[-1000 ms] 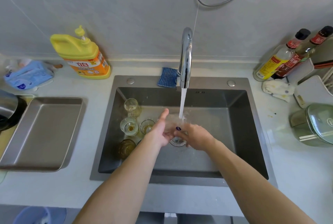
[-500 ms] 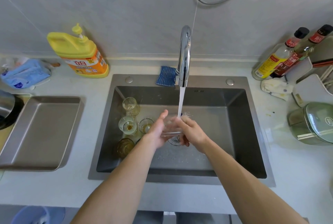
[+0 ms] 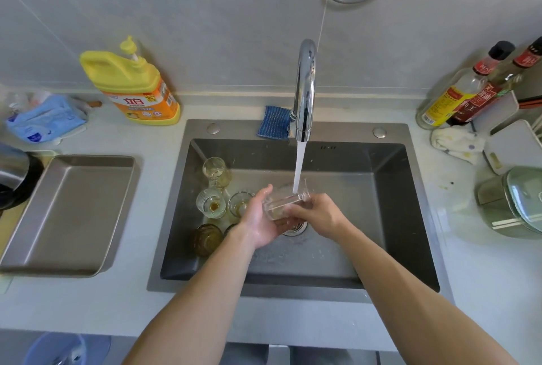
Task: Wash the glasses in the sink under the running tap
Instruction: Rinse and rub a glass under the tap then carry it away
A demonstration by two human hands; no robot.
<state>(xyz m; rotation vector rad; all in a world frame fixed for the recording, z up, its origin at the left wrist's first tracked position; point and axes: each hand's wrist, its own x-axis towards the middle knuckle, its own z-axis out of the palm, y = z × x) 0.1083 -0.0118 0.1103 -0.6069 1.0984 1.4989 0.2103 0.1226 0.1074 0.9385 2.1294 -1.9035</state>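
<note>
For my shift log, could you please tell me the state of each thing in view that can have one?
tap, running onto the held glass.
held glass, tilted under the tap, gripped by both hands.
left hand, curled round the glass.
right hand, curled round the glass.
other glasses, upright at the left of the sink, some with yellowish dregs.
detergent bottle, upright, pump on.
sauce bottles, capped.

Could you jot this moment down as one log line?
step: rinsing | left hand: holds glass | right hand: holds glass | tap: running | sink: other glasses left side
</note>
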